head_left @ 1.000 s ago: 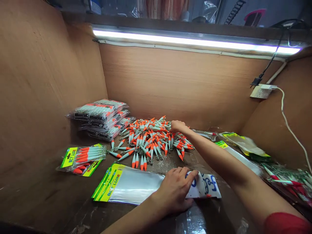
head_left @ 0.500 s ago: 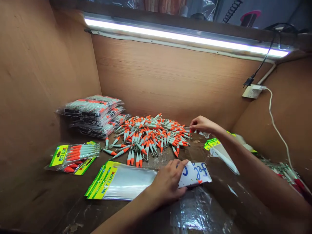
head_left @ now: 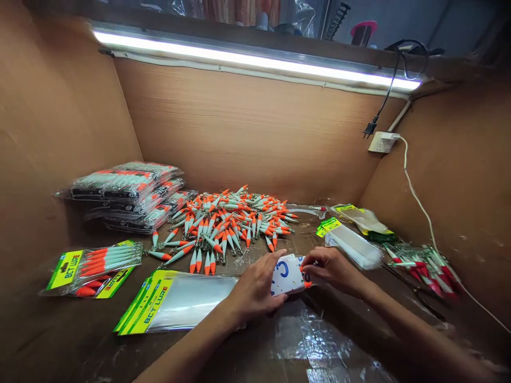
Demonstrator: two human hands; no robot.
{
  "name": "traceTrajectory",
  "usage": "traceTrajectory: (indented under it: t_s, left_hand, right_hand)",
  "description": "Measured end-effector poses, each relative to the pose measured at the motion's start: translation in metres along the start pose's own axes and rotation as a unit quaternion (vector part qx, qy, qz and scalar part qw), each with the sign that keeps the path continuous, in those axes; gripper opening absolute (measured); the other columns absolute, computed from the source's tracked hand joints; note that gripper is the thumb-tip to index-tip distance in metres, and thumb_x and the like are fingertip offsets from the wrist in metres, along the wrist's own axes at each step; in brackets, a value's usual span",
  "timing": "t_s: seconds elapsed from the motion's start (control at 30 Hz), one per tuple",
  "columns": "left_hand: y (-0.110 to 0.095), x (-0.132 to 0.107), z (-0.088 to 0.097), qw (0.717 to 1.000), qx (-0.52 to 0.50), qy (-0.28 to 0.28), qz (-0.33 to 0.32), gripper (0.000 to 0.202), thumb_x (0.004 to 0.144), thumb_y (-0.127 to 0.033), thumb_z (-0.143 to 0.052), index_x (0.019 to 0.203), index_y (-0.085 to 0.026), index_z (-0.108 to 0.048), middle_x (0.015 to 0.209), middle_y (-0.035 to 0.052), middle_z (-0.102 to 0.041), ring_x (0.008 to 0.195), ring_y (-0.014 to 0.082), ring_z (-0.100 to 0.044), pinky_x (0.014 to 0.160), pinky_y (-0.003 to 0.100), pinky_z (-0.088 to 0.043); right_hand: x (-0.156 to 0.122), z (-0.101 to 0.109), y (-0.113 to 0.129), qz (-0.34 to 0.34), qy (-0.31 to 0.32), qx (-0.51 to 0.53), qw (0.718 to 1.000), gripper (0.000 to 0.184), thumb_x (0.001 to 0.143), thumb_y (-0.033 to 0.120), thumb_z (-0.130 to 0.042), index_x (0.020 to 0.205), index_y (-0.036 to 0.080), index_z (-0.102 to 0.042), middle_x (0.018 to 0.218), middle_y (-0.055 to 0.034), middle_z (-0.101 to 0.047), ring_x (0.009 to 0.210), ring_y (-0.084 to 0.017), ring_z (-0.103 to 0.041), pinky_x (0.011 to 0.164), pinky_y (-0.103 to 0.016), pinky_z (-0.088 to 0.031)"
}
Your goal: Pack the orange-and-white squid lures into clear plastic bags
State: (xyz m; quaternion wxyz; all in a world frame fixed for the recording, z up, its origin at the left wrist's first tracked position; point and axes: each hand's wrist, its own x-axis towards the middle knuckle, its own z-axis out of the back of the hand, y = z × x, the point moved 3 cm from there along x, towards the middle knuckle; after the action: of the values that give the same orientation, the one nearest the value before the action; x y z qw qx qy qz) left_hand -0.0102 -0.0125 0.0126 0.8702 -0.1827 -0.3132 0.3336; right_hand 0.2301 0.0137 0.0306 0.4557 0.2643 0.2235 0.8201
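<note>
My left hand (head_left: 257,282) is wrapped round a small white box or folded card (head_left: 288,274) printed with blue letters. At its right end, my right hand (head_left: 333,268) pinches a fishing lure whose orange tip (head_left: 303,268) shows by the fingertips; the rest is hidden. Another orange tip (head_left: 307,285) sticks out just below. Left of my left hand lie clear bags with yellow-green BCT LURE headers (head_left: 149,303), fanned out. Behind my hands spreads a heap of orange and pale lures (head_left: 223,221) with metal hooks or rings.
Filled lure packs (head_left: 131,194) are stacked at the back left, with filled BCT LURE bags (head_left: 93,268) before them. On the right are more header bags (head_left: 351,242) and a pile of red and white lures (head_left: 423,268). A white cable (head_left: 417,197) hangs from the outlet (head_left: 383,142).
My right hand has come from the heap's right edge down to the white box, bringing a lure. My left hand still holds the box. The whole view has shifted to the right.
</note>
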Motion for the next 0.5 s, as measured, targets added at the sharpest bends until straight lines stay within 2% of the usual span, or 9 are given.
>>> traceTrajectory:
  t_s: [0.1, 0.17, 0.23, 0.3, 0.33, 0.4, 0.5]
  left_hand:
    - [0.003, -0.001, 0.002, 1.0, 0.004, -0.002, 0.007, 0.092, 0.068, -0.02, -0.072, 0.15, -0.025, -0.03, 0.139, 0.0099, -0.053, 0.123, 0.0279, -0.055, 0.105, 0.042, -0.045]
    - [0.005, -0.001, 0.003, 1.0, 0.008, -0.005, 0.01, 0.091, 0.069, -0.022, -0.072, 0.15, -0.025, -0.029, 0.14, 0.0102, -0.052, 0.124, 0.028, -0.054, 0.106, 0.043, -0.045]
    - [0.006, 0.0, 0.003, 1.0, 0.013, -0.003, 0.009, 0.091, 0.07, -0.023, -0.072, 0.15, -0.025, -0.029, 0.14, 0.0106, -0.052, 0.124, 0.0287, -0.054, 0.106, 0.044, -0.045]
    - [0.006, 0.0, 0.002, 1.0, 0.014, 0.008, 0.002, 0.092, 0.07, -0.024, -0.072, 0.151, -0.025, -0.029, 0.14, 0.0109, -0.053, 0.125, 0.0295, -0.053, 0.106, 0.044, -0.044]
    - [0.006, 0.0, 0.001, 1.0, 0.015, 0.013, -0.001, 0.093, 0.069, -0.024, -0.072, 0.151, -0.025, -0.028, 0.141, 0.011, -0.052, 0.126, 0.0298, -0.053, 0.107, 0.045, -0.044]
    - [0.005, 0.0, 0.0, 1.0, 0.017, 0.026, -0.003, 0.094, 0.069, -0.025, -0.072, 0.152, -0.026, -0.027, 0.141, 0.0113, -0.052, 0.127, 0.0303, -0.053, 0.107, 0.045, -0.043]
    - [0.005, -0.002, 0.002, 0.999, 0.026, 0.036, 0.008, 0.096, 0.069, -0.027, -0.074, 0.152, -0.027, -0.026, 0.141, 0.0108, -0.052, 0.126, 0.031, -0.053, 0.107, 0.046, -0.043]
  right_hand:
    - [0.01, 0.0, 0.008, 0.065, 0.091, -0.031, 0.993, 0.024, 0.089, 0.043, -0.066, 0.086, 0.023, -0.078, 0.083, -0.0046, -0.073, 0.078, -0.018, -0.064, 0.07, -0.026, -0.046]
    - [0.029, 0.009, 0.006, 0.079, 0.129, -0.012, 0.988, 0.029, 0.091, 0.046, -0.062, 0.088, 0.022, -0.078, 0.08, -0.0041, -0.073, 0.078, -0.018, -0.064, 0.068, -0.025, -0.047]
    - [0.061, 0.018, 0.0, 0.061, 0.088, -0.034, 0.994, 0.035, 0.095, 0.047, -0.054, 0.095, 0.02, -0.077, 0.085, -0.004, -0.075, 0.078, -0.019, -0.065, 0.069, -0.025, -0.047]
    - [0.099, 0.023, -0.005, 0.027, 0.006, -0.143, 0.989, 0.033, 0.097, 0.043, -0.052, 0.104, 0.02, -0.074, 0.098, -0.0051, -0.075, 0.086, -0.019, -0.067, 0.077, -0.026, -0.047]
    - [0.118, 0.023, -0.008, 0.0, -0.033, -0.215, 0.976, 0.031, 0.097, 0.04, -0.052, 0.111, 0.021, -0.072, 0.108, -0.0062, -0.074, 0.095, -0.02, -0.066, 0.082, -0.026, -0.046]
    - [0.152, 0.017, -0.01, -0.028, -0.048, -0.266, 0.962, 0.032, 0.095, 0.038, -0.057, 0.119, 0.02, -0.068, 0.12, -0.011, -0.07, 0.108, -0.023, -0.063, 0.087, -0.027, -0.044]
    - [0.185, 0.006, -0.012, -0.059, -0.006, -0.298, 0.953, 0.027, 0.094, 0.037, -0.058, 0.11, 0.022, -0.073, 0.112, -0.0112, -0.072, 0.106, -0.025, -0.064, 0.084, -0.028, -0.044]
